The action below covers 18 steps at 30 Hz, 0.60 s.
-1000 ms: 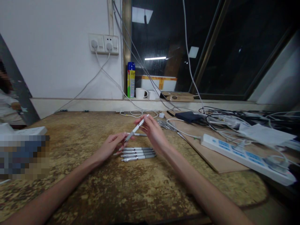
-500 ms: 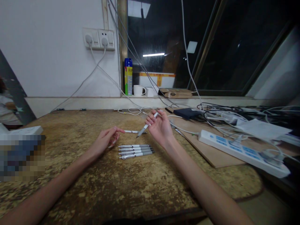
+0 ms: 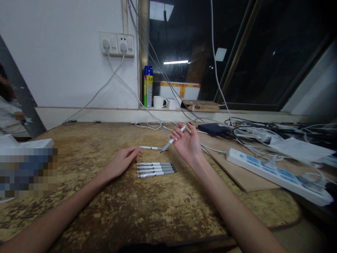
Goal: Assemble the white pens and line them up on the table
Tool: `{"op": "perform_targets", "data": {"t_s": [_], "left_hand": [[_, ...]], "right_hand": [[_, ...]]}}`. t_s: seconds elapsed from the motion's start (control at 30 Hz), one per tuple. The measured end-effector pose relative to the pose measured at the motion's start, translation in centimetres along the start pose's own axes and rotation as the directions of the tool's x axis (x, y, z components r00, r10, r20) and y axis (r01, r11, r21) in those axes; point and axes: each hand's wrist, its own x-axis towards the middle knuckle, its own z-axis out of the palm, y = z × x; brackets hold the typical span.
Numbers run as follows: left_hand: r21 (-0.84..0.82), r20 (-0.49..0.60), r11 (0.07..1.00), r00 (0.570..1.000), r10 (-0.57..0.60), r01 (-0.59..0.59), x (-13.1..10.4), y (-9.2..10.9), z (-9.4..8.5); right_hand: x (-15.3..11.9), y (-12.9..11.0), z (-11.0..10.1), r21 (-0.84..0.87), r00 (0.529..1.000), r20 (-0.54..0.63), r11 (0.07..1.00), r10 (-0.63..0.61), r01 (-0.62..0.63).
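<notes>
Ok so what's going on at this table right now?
A person's right hand holds a pen at a slant, its grey end pointing down. The left hand is at the left end of a second pen lying on the worn tabletop; whether it touches is unclear. Nearer the person, a row of similar pens lies side by side.

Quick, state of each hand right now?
Left hand: loosely curled near a lying pen; grip can't be told.
Right hand: closed on a white-and-grey pen.
</notes>
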Motion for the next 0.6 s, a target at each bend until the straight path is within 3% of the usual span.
{"op": "perform_targets", "data": {"t_s": [0.6], "left_hand": [[0.066, 0.042, 0.998, 0.999, -0.002, -0.001, -0.12, 0.06, 0.18]], "right_hand": [[0.03, -0.10, -0.17, -0.022, 1.000, -0.014, 1.000, -0.013, 0.013]]}}
